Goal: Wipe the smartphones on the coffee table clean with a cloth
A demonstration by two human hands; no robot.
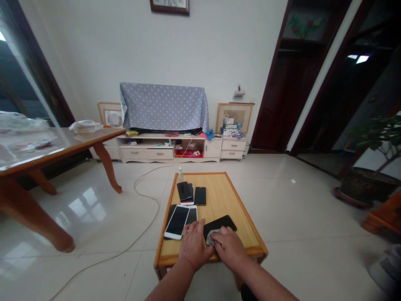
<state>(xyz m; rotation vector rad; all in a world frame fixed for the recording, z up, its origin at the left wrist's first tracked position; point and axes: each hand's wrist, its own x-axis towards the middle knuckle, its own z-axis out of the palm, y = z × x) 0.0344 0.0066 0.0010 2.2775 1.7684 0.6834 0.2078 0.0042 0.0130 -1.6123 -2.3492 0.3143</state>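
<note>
A black smartphone [228, 221] lies at a slant near the front of the small wooden table [221, 194]. My left hand [194, 246] is at its left end, index finger and thumb closed about that edge; the contact is partly hidden. A crumpled grey cloth [211, 236] is pinched in the closed fingers of my right hand [231, 248], pressed on the phone's near left part. Left of my hands, a white-framed phone [177, 221] rests over other phones. Farther back lie a stack of dark phones [184, 191] and a single black phone [200, 195].
A small clear bottle [181, 174] stands at the table's far left corner. A cable [138, 238] runs across the tiled floor. To the left is a larger wooden table [81, 144]; a low white cabinet [147, 154] lines the wall. A potted plant [369, 184] stands at right.
</note>
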